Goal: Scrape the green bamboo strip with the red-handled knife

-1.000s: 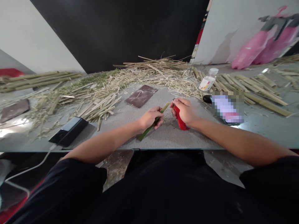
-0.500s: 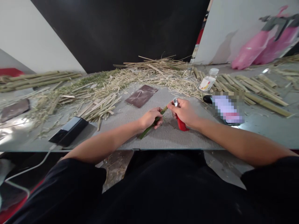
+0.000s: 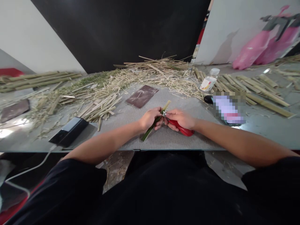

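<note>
My left hand (image 3: 150, 118) is closed around the middle of a green bamboo strip (image 3: 148, 132), which slants from lower left to upper right above the grey mat (image 3: 164, 140). My right hand (image 3: 180, 118) grips a red-handled knife (image 3: 184, 129), its handle lying sideways. The small metal blade touches the strip just right of my left fingers. The strip's pale cut end (image 3: 167, 105) sticks out past both hands.
Split bamboo pieces (image 3: 100, 107) and shavings (image 3: 150, 73) cover the table's far half. A dark brown slab (image 3: 142, 96) lies behind my hands. A black box (image 3: 69, 131) with a cable sits left; a bottle (image 3: 209, 81), a blurred phone (image 3: 228, 109) and bamboo poles (image 3: 257, 89) lie right.
My right hand has turned the knife from upright to lying sideways and brought it left and down, so the blade now meets the strip. My left hand has barely shifted.
</note>
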